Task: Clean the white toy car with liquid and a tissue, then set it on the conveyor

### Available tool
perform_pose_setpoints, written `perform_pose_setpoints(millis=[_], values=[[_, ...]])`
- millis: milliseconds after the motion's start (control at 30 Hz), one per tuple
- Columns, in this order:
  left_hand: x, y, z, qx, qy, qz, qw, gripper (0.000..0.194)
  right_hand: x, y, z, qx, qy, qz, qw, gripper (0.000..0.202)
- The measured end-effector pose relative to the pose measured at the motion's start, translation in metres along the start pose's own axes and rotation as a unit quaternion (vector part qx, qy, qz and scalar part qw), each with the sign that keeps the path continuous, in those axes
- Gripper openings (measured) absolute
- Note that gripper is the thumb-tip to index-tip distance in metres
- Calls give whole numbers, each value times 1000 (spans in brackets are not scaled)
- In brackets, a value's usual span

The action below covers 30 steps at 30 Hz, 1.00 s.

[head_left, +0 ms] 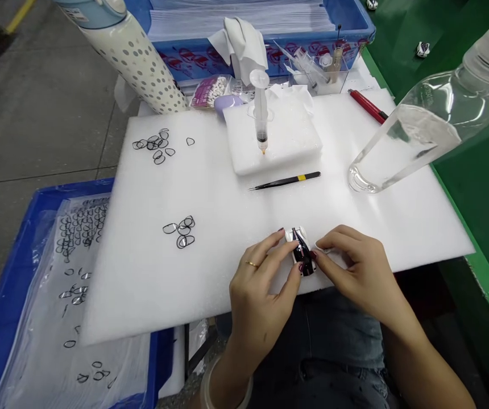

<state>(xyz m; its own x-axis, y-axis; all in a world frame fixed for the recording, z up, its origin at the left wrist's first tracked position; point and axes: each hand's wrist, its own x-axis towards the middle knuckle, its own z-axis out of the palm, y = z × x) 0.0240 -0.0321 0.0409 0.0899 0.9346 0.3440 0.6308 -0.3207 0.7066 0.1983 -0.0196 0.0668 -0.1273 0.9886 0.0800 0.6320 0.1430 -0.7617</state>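
A small black-and-white toy car [303, 257] rests at the front edge of the white foam board, its nose pointing away from me. My left hand [264, 284] grips it from the left, with fingertips on its top and the thumb at its rear. My right hand [353, 264] is closed at the car's right side, its thumb tip touching the body. Something whitish shows by the curled right fingers, too hidden to name. Beyond the car lie black tweezers [287, 181] with a yellow band. A syringe [261, 113] stands tip-down at a smaller foam block [276, 136].
Black-rimmed clear pieces [186, 225] lie in groups on the foam board [214, 284]. A clear bottle [419, 125] and red cutter [366, 105] are right. A dotted tumbler [142, 62], cotton swabs [214, 91] and blue bin [270, 42] stand behind. A blue tray [23, 233] sits lower left.
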Motion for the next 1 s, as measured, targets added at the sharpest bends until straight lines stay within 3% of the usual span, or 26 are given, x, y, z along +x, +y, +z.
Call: perform_pose_setpoints(millis=[267,500,767,1000], values=[[2,2,0,3,-6,-10,1000,24,-1,0,0,2,-4,2,1000,10],[4,2,-2,-21,-26,-35,999,26,15,0,-12,27,-102,24,994,12],[4,1,-3,-20,-28,-47,998,25,22,-2,-16,20,-149,44,988,14],[7,2,-5,-14,-36,-42,998,25,19,1,-14,11,-117,22,993,14]])
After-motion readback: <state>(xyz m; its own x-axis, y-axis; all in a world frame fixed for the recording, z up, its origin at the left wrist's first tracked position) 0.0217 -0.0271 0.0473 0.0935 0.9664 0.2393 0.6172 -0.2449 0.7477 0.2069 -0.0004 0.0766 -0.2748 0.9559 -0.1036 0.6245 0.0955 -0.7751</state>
